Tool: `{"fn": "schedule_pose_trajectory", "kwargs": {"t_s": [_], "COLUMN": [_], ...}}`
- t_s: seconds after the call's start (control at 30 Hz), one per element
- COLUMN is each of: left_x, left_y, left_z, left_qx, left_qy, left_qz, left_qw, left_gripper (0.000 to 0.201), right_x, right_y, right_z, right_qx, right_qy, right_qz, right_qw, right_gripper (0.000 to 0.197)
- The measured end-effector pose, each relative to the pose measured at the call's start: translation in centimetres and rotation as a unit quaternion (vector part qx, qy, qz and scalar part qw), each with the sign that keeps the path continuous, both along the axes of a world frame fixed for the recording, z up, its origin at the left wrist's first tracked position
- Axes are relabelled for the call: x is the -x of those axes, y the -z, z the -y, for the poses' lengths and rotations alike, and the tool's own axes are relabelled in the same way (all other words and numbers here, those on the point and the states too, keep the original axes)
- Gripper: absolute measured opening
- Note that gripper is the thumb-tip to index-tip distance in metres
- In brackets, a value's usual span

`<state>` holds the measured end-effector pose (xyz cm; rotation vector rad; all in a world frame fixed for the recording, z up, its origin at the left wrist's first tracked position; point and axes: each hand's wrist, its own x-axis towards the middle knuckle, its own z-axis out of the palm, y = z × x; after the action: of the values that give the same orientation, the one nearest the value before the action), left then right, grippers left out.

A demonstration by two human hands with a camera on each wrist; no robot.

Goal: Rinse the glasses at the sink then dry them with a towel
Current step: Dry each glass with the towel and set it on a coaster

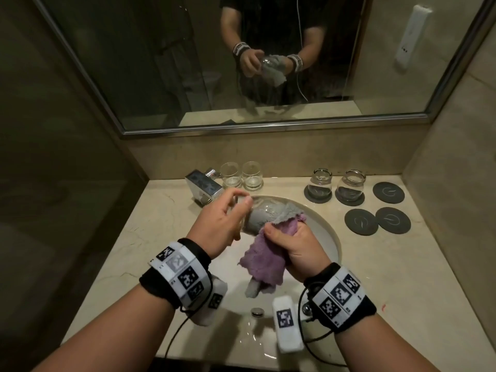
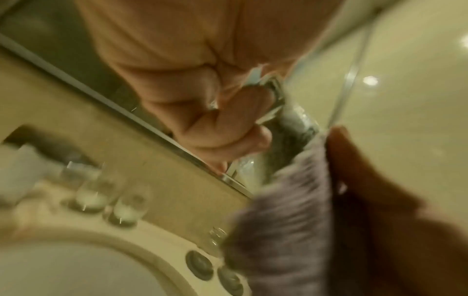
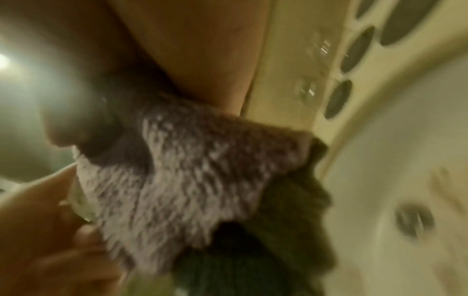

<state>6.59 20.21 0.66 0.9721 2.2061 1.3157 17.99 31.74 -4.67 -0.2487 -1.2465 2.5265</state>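
Note:
My left hand (image 1: 228, 218) grips a clear glass (image 1: 257, 218) by its base, lying sideways over the sink (image 1: 328, 237). A purple and grey towel (image 1: 265, 253) is stuffed into the glass and hangs down below it. My right hand (image 1: 292, 245) grips the towel at the glass mouth. In the left wrist view my curled fingers (image 2: 228, 124) hold the glass base (image 2: 273, 94), with the towel (image 2: 283, 230) to the right. The right wrist view is blurred; the towel (image 3: 192, 170) fills its middle.
Two upright glasses (image 1: 241, 174) stand behind the sink beside the chrome tap (image 1: 204, 187). Two upside-down glasses (image 1: 335, 183) sit on dark coasters at the right, with three bare coasters (image 1: 386, 208) nearby. A mirror (image 1: 241, 63) covers the wall behind. The drain (image 1: 257, 312) lies near me.

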Motion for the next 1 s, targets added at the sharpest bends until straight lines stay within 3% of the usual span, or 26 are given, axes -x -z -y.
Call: {"fn": "schedule_pose_trajectory", "kwargs": {"t_s": [0.07,0.1,0.13,0.23,0.3,0.37,0.43,0.47,0.5,0.57,0.63,0.67,0.7,0.77,0.8,0.83,0.93,1.0], "left_x": [0.0,0.0,-0.2,-0.7,-0.6,-0.1,0.2,0.2,0.1,-0.1,-0.1,-0.1,-0.1,0.1,0.2,0.0,-0.2,0.0], "left_y": [-0.1,-0.2,-0.1,-0.2,-0.4,-0.1,0.0,0.1,0.3,0.4,0.2,0.2,0.1,-0.1,-0.1,0.0,0.6,0.6], "left_z": [-0.3,-0.4,-0.4,0.1,0.4,0.2,0.0,-0.1,-0.1,0.3,0.6,0.6,0.5,0.1,0.0,0.1,0.6,1.0], "left_qx": [0.012,0.014,0.015,0.011,0.004,0.008,0.026,0.033,0.033,0.021,0.012,0.009,0.011,0.035,0.049,0.049,0.02,0.014], "left_qy": [-0.023,-0.038,-0.046,-0.016,-0.005,-0.028,-0.064,-0.072,-0.069,-0.048,-0.037,-0.038,-0.049,-0.078,-0.089,-0.092,-0.064,-0.043], "left_qz": [0.155,0.192,0.181,-0.043,-0.079,0.027,0.162,0.167,0.122,-0.045,-0.109,-0.082,-0.007,0.176,0.204,0.18,-0.083,-0.117], "left_qw": [0.988,0.981,0.982,0.999,0.997,0.999,0.984,0.983,0.99,0.998,0.993,0.996,0.999,0.981,0.974,0.978,0.994,0.992], "left_gripper": [0.046,0.052,0.051,0.029,0.02,0.037,0.054,0.053,0.047,0.031,0.026,0.031,0.042,0.065,0.066,0.059,0.033,0.04], "right_x": [-0.2,-0.3,-0.4,-0.3,-0.4,-0.5,-0.4,-0.4,-0.4,-0.1,-0.1,-0.1,-0.1,-0.3,-0.4,-0.4,0.2,0.3], "right_y": [-0.1,-0.1,-0.2,-0.6,-0.7,-0.6,-0.5,-0.6,-0.7,-1.0,-1.2,-1.2,-1.1,-0.8,-0.7,-0.7,-0.9,-1.0], "right_z": [0.0,0.2,0.3,0.3,0.3,0.4,0.6,0.7,0.9,0.8,0.6,0.6,0.7,0.8,1.0,1.2,1.6,1.7], "right_qx": [-0.077,-0.106,-0.114,0.005,0.039,-0.052,-0.165,-0.186,-0.17,-0.058,0.029,0.023,-0.01,-0.122,-0.169,-0.179,-0.027,0.052], "right_qy": [-0.02,-0.027,-0.024,-0.015,-0.023,-0.008,-0.02,-0.026,-0.029,-0.027,-0.036,-0.034,-0.032,-0.04,-0.049,-0.043,-0.007,-0.012], "right_qz": [0.038,0.05,0.046,-0.006,-0.019,0.012,0.044,0.048,0.039,0.011,-0.014,-0.015,-0.005,0.046,0.062,0.063,0.013,-0.011], "right_qw": [0.996,0.993,0.992,1.0,0.999,0.999,0.985,0.981,0.984,0.998,0.999,0.999,0.999,0.991,0.982,0.981,1.0,0.999], "right_gripper": [0.038,0.036,0.033,0.031,0.033,0.024,0.017,0.019,0.019,0.02,0.035,0.036,0.034,0.03,0.035,0.037,0.03,0.033]}}
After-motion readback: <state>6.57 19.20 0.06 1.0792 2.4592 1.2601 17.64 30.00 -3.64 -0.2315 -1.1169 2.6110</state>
